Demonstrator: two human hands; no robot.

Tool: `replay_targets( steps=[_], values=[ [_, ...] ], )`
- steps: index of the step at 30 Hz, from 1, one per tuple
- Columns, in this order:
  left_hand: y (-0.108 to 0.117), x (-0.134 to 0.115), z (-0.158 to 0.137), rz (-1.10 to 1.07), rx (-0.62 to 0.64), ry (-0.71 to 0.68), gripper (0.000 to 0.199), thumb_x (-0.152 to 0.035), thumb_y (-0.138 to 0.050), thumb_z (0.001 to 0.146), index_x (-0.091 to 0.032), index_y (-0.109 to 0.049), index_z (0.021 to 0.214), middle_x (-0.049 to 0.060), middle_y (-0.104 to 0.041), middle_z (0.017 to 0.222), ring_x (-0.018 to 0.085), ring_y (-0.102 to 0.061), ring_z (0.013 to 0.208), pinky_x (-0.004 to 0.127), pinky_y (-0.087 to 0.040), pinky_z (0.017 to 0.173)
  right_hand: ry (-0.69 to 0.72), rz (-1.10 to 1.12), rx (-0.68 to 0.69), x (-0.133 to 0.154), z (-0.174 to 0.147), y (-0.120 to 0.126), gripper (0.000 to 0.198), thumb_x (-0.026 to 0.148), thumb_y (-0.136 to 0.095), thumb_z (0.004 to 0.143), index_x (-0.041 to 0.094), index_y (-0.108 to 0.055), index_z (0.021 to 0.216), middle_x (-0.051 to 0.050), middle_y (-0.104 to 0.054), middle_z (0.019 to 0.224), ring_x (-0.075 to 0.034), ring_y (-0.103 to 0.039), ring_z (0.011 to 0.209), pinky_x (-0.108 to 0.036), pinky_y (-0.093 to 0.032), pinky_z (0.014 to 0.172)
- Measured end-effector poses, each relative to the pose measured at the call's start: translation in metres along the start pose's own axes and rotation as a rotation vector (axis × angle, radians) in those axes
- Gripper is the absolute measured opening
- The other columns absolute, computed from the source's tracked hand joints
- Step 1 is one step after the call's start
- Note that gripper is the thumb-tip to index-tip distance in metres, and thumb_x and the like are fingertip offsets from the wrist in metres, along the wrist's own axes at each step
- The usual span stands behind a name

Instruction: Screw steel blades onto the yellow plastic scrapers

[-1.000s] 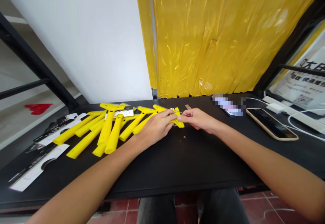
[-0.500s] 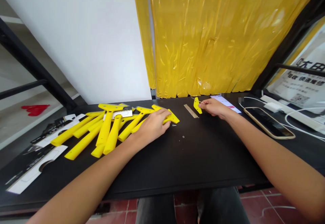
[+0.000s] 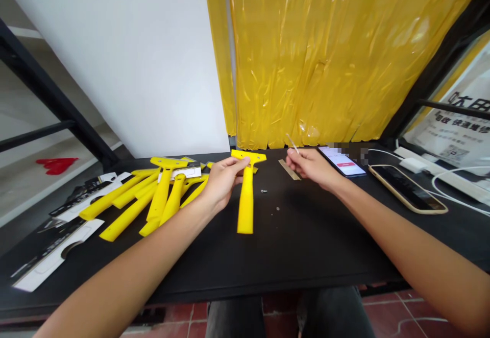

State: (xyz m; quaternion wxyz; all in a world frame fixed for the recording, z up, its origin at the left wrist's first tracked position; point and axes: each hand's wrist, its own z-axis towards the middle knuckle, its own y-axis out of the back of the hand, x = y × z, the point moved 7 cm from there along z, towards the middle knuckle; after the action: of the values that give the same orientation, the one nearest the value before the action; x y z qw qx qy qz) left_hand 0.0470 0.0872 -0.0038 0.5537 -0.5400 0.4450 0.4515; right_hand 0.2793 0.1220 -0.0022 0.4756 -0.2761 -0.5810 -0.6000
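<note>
My left hand (image 3: 225,177) grips a yellow scraper (image 3: 245,200) by its T-shaped head, thumb on top, with the handle pointing toward me. My right hand (image 3: 310,164) is closed around a thin pale rod (image 3: 293,144) whose tip sticks up; its exact kind cannot be made out. Just left of the right hand a flat tan strip (image 3: 289,169) lies on the black table. Between the hands and nearer to me are a small metal screw (image 3: 264,191) and a tiny ring-like part (image 3: 277,209).
Several yellow scrapers (image 3: 156,200) are piled on the left, beside black-and-white card sleeves (image 3: 57,256). To the right lie a lit phone (image 3: 344,162), a phone in a tan case (image 3: 408,187) and a power strip (image 3: 440,172) with white cables. A yellow plastic curtain (image 3: 306,62) hangs behind.
My left hand has drawn one scraper away from the pile and swung its handle toward me. The yellow plate by my right hand no longer shows there; the rod now points more upward.
</note>
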Motion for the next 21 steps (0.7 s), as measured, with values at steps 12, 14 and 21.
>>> replay_targets(
  steps=[12,14,21],
  values=[
    [-0.008,0.012,-0.007,-0.356,-0.026,-0.007,0.019,-0.017,-0.077,0.081,-0.016,-0.062,0.092,0.002,-0.070,0.090,0.014,-0.067,0.084,0.036,-0.056,0.087,0.121,-0.131,0.260,0.036,-0.029,-0.053,0.030,0.049,-0.071,0.079,0.020,-0.065,0.079,0.003,-0.055,0.066,-0.011,-0.043,0.059,-0.026,-0.033,0.055],
    [-0.008,0.011,-0.008,-0.356,-0.039,-0.021,0.022,-0.017,-0.078,0.079,-0.017,-0.059,0.091,0.001,-0.068,0.089,0.013,-0.066,0.083,0.037,-0.056,0.088,0.158,-0.194,0.213,0.040,-0.031,-0.054,0.031,0.051,-0.072,0.078,0.021,-0.064,0.079,0.005,-0.051,0.062,-0.010,-0.039,0.055,-0.026,-0.030,0.053],
    [-0.015,0.019,-0.005,-0.038,0.069,-0.003,0.023,-0.030,-0.074,0.084,-0.018,-0.059,0.098,0.009,-0.068,0.107,0.022,-0.065,0.105,0.042,-0.054,0.094,0.162,-0.434,0.015,0.034,-0.020,-0.024,0.021,0.037,-0.070,0.074,0.021,-0.060,0.067,0.002,-0.054,0.061,-0.013,-0.046,0.058,-0.028,-0.031,0.055]
  ],
)
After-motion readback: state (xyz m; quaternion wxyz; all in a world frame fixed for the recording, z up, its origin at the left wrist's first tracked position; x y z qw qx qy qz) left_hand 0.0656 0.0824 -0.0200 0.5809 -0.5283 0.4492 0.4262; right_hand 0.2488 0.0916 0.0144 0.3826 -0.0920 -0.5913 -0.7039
